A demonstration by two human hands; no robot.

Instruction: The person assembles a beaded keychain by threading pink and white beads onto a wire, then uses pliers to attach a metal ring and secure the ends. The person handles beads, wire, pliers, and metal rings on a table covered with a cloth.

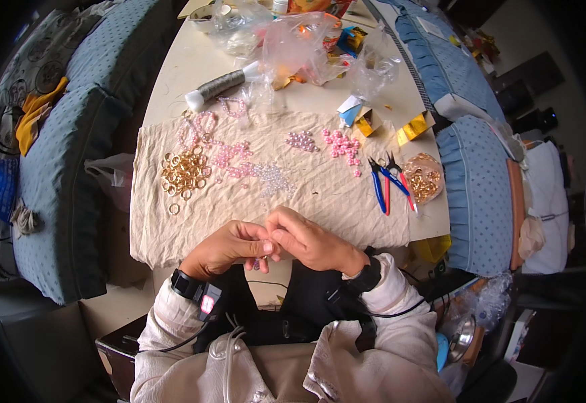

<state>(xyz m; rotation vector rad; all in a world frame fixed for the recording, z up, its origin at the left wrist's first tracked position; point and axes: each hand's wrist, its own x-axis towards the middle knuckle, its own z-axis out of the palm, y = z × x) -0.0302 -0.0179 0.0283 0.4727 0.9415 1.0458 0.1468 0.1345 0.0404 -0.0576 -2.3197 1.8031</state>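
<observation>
Both hands meet over the near edge of a beige cloth (353,211). My left hand (229,247) is closed in a pinch, and a small purple-beaded piece (257,264) shows below its fingers. Fingertip to fingertip with it, my right hand (316,242) is also pinched; whatever lies between its fingers is hidden. On the cloth ahead are loose white beads (273,178), light pink beads (231,158), mauve beads (302,141) and bright pink beads (342,144). A heap of gold rings (184,171) lies to the left.
Blue-handled pliers (379,188) and red-and-blue cutters (400,181) lie at the right beside a tub of gold clasps (424,180). Farther back are a spool of grey thread (220,87), clear plastic bags (299,50), and gold boxes (414,127). Blue-covered seats (474,195) flank the table.
</observation>
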